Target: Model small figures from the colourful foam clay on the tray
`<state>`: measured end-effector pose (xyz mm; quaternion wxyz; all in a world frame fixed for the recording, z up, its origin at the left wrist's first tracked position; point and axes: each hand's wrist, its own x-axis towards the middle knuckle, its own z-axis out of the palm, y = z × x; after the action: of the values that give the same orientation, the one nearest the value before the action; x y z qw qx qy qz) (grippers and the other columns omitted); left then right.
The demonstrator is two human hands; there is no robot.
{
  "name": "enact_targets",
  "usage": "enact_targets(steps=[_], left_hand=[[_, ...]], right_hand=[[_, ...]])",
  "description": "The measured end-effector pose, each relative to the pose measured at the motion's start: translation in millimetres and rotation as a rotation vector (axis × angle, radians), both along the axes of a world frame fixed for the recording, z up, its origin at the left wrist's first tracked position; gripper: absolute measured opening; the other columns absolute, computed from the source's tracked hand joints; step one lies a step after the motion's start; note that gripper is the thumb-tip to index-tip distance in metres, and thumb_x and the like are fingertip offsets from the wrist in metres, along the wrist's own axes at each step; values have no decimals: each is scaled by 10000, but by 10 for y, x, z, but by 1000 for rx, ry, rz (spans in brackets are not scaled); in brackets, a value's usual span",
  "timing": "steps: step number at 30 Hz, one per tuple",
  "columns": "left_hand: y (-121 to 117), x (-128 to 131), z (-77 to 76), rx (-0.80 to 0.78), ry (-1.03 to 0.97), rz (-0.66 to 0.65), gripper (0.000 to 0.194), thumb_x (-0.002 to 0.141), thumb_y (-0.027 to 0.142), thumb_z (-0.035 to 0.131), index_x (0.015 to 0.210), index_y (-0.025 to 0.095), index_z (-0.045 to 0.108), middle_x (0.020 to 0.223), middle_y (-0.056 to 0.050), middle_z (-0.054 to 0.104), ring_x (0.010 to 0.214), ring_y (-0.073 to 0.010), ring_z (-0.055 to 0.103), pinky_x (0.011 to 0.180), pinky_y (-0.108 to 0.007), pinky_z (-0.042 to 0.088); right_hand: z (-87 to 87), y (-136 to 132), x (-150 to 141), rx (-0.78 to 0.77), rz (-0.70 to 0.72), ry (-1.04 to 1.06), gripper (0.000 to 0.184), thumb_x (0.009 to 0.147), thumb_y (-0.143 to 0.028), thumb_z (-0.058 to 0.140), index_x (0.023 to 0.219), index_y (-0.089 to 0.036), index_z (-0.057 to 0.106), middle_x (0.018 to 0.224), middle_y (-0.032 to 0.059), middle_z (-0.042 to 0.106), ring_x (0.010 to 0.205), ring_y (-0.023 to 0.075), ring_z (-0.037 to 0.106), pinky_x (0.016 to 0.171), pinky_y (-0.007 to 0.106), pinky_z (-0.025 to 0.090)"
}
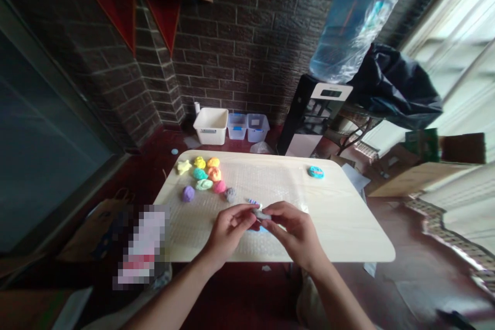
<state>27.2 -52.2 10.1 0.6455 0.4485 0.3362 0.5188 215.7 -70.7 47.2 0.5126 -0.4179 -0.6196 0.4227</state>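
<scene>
My left hand [229, 228] and my right hand [294, 229] meet over the near middle of a low pale table [348, 227]. Both pinch a small grey-white lump of clay [262, 213] between their fingertips. A striped bit of clay [253, 201] lies just beyond the fingers. Several coloured clay pieces sit at the table's far left: a yellow star [184, 166], a purple ball [188, 194], a grey ball [230, 194], and others in teal, orange, green and pink. A blue disc with red marks [316, 171] lies alone at the far right.
A clear textured mat [266, 178] covers the table's middle. On the floor behind stand a white bin [211, 126] and two clear tubs [247, 126]. A water dispenser [309, 118] with a bagged bottle stands at right. A blurred packet [142, 247] sits near left.
</scene>
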Motion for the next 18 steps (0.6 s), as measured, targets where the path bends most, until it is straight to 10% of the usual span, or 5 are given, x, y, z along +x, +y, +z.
enact_targets(steps=[14,18], left_hand=[[168,123,-100,-211,-170,-16,408,818,354,902,1186,193,826,1176,-128,812,1102,-261,736,962,-362,566],[111,232,-44,-392,-385,-90,442,906,570,739,1183,235,817,1220,-119,802,1160,-287,728,990,-412,577]], right_hand=[[-82,54,-20,295,-154,-362,208,968,-165,750,1142,-273,785,1020,80,785,892,230,765,778,358,652],[-163,23,-122,479,-227,-494,280,979,-115,697,1196,-274,774,1018,97,770,899,255,741,741,392,642]])
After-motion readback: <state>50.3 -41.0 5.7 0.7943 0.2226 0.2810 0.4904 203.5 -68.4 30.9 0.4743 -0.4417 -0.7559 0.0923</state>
